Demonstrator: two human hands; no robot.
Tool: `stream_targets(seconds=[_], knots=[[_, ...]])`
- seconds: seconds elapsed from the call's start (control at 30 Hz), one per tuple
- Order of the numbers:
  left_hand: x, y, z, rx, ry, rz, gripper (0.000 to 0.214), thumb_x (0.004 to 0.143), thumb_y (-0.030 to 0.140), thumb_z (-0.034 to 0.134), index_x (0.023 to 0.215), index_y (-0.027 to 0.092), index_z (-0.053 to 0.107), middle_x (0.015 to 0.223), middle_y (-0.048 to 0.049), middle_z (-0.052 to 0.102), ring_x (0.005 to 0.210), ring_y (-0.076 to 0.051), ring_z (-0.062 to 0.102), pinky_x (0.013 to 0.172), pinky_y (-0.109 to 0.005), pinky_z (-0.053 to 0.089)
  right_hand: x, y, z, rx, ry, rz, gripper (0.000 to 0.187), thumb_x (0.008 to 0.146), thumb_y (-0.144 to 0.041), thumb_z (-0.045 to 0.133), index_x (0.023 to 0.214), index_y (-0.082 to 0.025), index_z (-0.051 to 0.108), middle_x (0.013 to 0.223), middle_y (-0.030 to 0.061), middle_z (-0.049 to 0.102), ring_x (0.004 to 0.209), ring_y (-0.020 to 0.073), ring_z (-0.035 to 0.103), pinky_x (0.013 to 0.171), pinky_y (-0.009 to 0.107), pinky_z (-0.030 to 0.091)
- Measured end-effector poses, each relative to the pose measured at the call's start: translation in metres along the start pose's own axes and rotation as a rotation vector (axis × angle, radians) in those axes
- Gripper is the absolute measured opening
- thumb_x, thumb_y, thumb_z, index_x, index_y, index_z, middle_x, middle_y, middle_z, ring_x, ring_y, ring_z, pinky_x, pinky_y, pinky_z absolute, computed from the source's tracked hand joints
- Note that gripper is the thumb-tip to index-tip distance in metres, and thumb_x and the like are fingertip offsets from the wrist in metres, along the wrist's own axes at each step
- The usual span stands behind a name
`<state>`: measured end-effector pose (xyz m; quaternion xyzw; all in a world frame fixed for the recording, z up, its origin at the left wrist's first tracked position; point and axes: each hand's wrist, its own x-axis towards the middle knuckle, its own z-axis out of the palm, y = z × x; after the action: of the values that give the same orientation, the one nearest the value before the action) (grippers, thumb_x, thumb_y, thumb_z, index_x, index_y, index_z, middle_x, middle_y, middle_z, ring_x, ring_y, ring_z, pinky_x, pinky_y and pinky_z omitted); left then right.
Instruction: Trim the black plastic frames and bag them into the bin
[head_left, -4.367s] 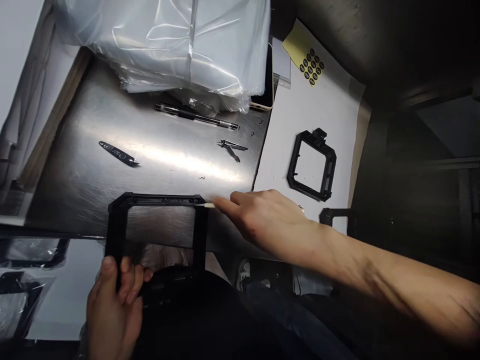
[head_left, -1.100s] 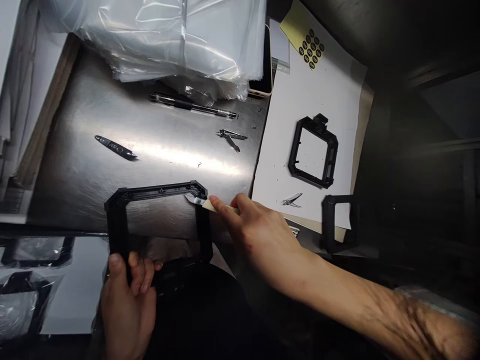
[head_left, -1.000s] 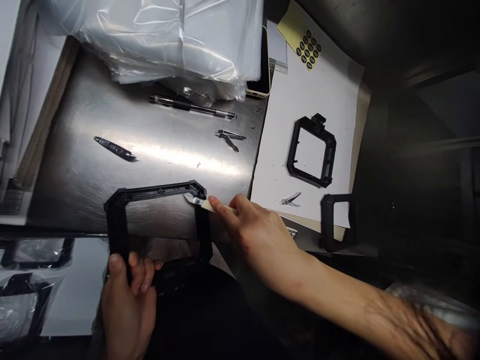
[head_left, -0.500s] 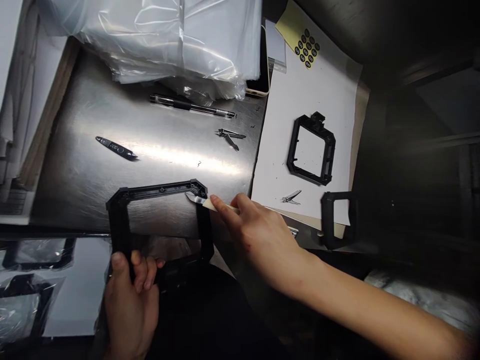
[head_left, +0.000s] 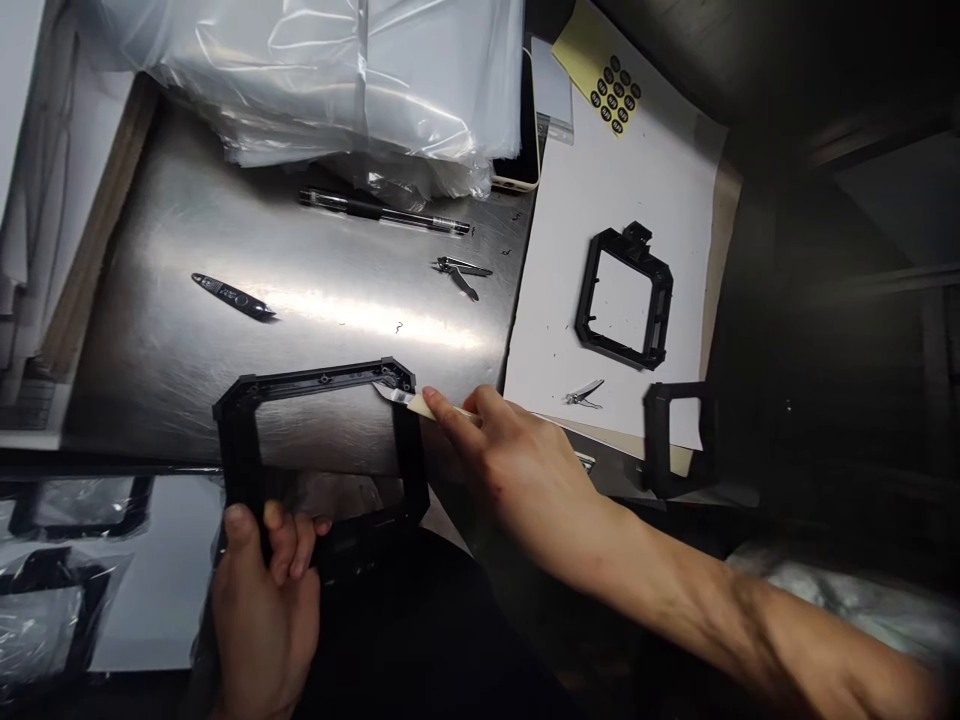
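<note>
two closed hands: left hand [head_left: 264,625] on frame [head_left: 322,378] (right hand [head_left: 517,490] on knife [head_left: 409,402]), steel table [head_left: 165,200]

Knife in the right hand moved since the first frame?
Yes. The knife has shifted left in view against the nail clippers on the steel table, its blade now over the corner of the black frame.

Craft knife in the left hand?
No, the right hand holds the craft knife at a corner of the black plastic frame, which the left hand grips.
</note>
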<state>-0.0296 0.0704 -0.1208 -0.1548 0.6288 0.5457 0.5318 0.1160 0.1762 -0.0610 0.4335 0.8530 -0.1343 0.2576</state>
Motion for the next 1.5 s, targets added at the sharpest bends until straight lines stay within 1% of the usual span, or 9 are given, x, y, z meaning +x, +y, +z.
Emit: stream_targets(seconds=[0.13, 0.27, 0.43, 0.57, 0.67, 0.87, 1.1, 1.33, 1.5], knots=[[0.0, -0.001, 0.003, -0.002, -0.014, 0.024, 0.038, 0.079, 0.045, 0.043, 0.052, 0.019, 0.046, 0.035, 0.0086, 0.029, 0.039, -0.008, 0.028, 0.06, -0.023, 0.044, 0.0, -0.005, 0.008, -0.043, 0.08, 0.04, 0.055, 0.072, -0.007, 0.048, 0.126, -0.017, 0.038, 0.083, 0.009, 0.054, 0.062, 0.0176, 0.052, 0.046, 0.024, 0.034], [0.0, -0.002, 0.004, -0.012, -0.015, 0.028, 0.038, 0.08, 0.043, 0.043, 0.051, 0.018, 0.045, 0.035, 0.0087, 0.028, 0.038, -0.007, 0.027, 0.058, -0.022, 0.043, -0.001, -0.009, 0.025, -0.054, 0.197, 0.054, 0.05, 0.076, -0.007, 0.045, 0.125, -0.018, 0.041, 0.084, 0.0107, 0.055, 0.065, 0.0196, 0.053, 0.048, 0.025, 0.037], [0.001, -0.002, 0.0, -0.025, -0.011, 0.02, 0.034, 0.079, 0.044, 0.044, 0.056, 0.019, 0.048, 0.037, 0.0087, 0.029, 0.039, -0.008, 0.029, 0.059, -0.023, 0.044, -0.001, -0.011, 0.043, 0.016, 0.341, 0.074, 0.046, 0.077, -0.008, 0.045, 0.122, -0.018, 0.045, 0.083, 0.0094, 0.056, 0.066, 0.0175, 0.052, 0.05, 0.024, 0.038], [0.001, -0.001, 0.0, -0.018, -0.01, 0.026, 0.035, 0.078, 0.045, 0.044, 0.055, 0.019, 0.047, 0.035, 0.009, 0.03, 0.038, -0.008, 0.027, 0.058, -0.022, 0.044, 0.0, -0.01, 0.047, 0.078, 0.419, 0.089, 0.043, 0.079, -0.008, 0.043, 0.12, -0.018, 0.047, 0.083, 0.0088, 0.056, 0.065, 0.016, 0.051, 0.051, 0.023, 0.038], [0.001, -0.001, 0.001, -0.004, 0.005, 0.034, 0.035, 0.078, 0.045, 0.045, 0.055, 0.019, 0.048, 0.035, 0.0091, 0.029, 0.038, -0.008, 0.027, 0.058, -0.022, 0.044, 0.0, -0.011, 0.047, 0.122, 0.396, 0.104, 0.044, 0.078, -0.009, 0.045, 0.121, -0.019, 0.046, 0.085, 0.0082, 0.055, 0.064, 0.0151, 0.051, 0.05, 0.022, 0.037], [0.001, -0.001, 0.0, 0.013, 0.024, 0.03, 0.035, 0.078, 0.046, 0.045, 0.054, 0.019, 0.048, 0.034, 0.0089, 0.028, 0.038, -0.008, 0.027, 0.057, -0.022, 0.044, -0.002, -0.013, 0.04, 0.155, 0.277, 0.108, 0.049, 0.076, -0.009, 0.048, 0.123, -0.02, 0.042, 0.082, 0.0053, 0.053, 0.059, 0.0127, 0.05, 0.047, 0.022, 0.036], [0.002, -0.002, 0.0, -0.01, 0.01, 0.026, 0.036, 0.078, 0.046, 0.045, 0.053, 0.019, 0.047, 0.034, 0.0092, 0.028, 0.037, -0.007, 0.027, 0.056, -0.022, 0.044, -0.001, -0.013, 0.034, 0.134, 0.244, 0.098, 0.048, 0.076, -0.009, 0.047, 0.123, -0.017, 0.042, 0.08, 0.006, 0.054, 0.059, 0.014, 0.051, 0.045, 0.022, 0.035], [0.004, -0.002, 0.001, -0.022, 0.012, 0.022, 0.037, 0.079, 0.045, 0.043, 0.053, 0.019, 0.046, 0.032, 0.0091, 0.029, 0.036, -0.007, 0.027, 0.056, -0.022, 0.044, -0.004, -0.011, 0.032, 0.215, 0.278, 0.079, 0.044, 0.079, -0.014, 0.044, 0.123, -0.016, 0.043, 0.082, 0.0068, 0.053, 0.055, 0.0123, 0.049, 0.046, 0.022, 0.037], [0.001, -0.001, 0.0, -0.017, 0.002, 0.036, 0.035, 0.079, 0.045, 0.044, 0.055, 0.018, 0.047, 0.036, 0.0089, 0.03, 0.039, -0.007, 0.028, 0.059, -0.022, 0.045, -0.002, -0.009, 0.027, 0.162, 0.21, 0.086, 0.052, 0.074, -0.01, 0.051, 0.124, -0.017, 0.041, 0.081, 0.0066, 0.054, 0.055, 0.0125, 0.048, 0.045, 0.021, 0.034]])
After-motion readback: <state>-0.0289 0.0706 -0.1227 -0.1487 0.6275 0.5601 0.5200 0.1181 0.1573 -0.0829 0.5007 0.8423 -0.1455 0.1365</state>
